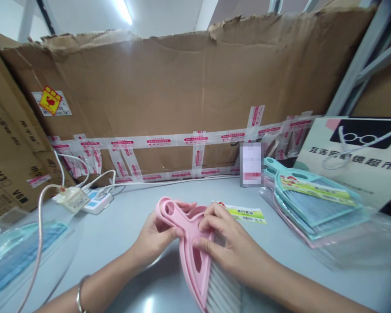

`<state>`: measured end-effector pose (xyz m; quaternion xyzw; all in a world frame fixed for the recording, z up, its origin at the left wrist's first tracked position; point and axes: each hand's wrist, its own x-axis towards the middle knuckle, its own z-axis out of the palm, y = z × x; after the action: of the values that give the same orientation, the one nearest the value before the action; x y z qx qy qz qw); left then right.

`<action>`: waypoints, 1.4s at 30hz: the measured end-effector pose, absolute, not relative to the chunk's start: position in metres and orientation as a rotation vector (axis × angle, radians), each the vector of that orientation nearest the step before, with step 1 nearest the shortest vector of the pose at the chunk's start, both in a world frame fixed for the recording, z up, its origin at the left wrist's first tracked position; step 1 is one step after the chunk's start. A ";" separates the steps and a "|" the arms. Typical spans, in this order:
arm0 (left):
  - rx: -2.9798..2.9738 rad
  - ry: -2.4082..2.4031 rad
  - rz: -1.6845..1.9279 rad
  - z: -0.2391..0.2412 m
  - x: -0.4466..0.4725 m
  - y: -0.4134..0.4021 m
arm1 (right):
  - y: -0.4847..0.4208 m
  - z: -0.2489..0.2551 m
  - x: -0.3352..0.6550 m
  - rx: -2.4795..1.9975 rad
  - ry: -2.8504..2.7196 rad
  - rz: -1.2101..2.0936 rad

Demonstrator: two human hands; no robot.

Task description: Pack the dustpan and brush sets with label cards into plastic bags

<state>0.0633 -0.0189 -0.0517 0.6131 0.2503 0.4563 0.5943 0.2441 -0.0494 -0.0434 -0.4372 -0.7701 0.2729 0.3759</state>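
Note:
Between my hands is a pink hand brush [195, 230] with pale bristles [223, 282], lying against a matching pink dustpan [186, 265] whose edge shows along its left side. My left hand [161, 232] is closed around the handle end, thumb on the front. With my right hand [226, 237] I grip the brush head's upper right part, fingers curled near its cut-out and thumb across the front. A yellow-green printed label card [246, 214] lies on the table just behind my right hand.
At right, blue-green dustpan sets [316, 200] in clear plastic are stacked before a paper bag [355, 161]. A power strip [97, 202] with cables sits at left, near another wrapped blue-green set [22, 248]. A large taped cardboard sheet [169, 91] stands behind the table.

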 end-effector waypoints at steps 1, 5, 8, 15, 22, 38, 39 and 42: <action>1.420 0.557 1.041 -0.053 0.063 -0.019 | -0.050 -0.044 0.243 -1.123 -1.986 0.699; 1.404 0.476 0.891 -0.055 0.060 -0.018 | -0.051 -0.045 0.240 -1.150 -2.012 0.663; 1.331 0.505 0.808 -0.057 0.060 -0.020 | -0.048 -0.047 0.240 -1.188 -2.028 0.609; 1.172 0.851 0.888 -0.049 0.078 -0.036 | -0.042 -0.056 0.239 -1.227 -2.036 0.422; 1.169 0.898 0.908 -0.048 0.080 -0.036 | -0.035 -0.050 0.246 -1.313 -1.854 0.468; 1.341 0.909 0.834 -0.048 0.083 -0.029 | -0.024 -0.055 0.250 -0.879 -1.338 1.835; 1.340 0.920 0.840 -0.047 0.084 -0.030 | -0.024 -0.057 0.248 -0.891 -1.311 1.827; 1.306 0.948 0.859 -0.047 0.085 -0.032 | -0.024 -0.062 0.245 -0.940 -1.266 1.778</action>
<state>0.0855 -0.0317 -0.0471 0.5656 0.4108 0.3722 0.6105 0.2446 -0.0242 -0.0625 -0.3670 -0.4941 0.6942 0.3732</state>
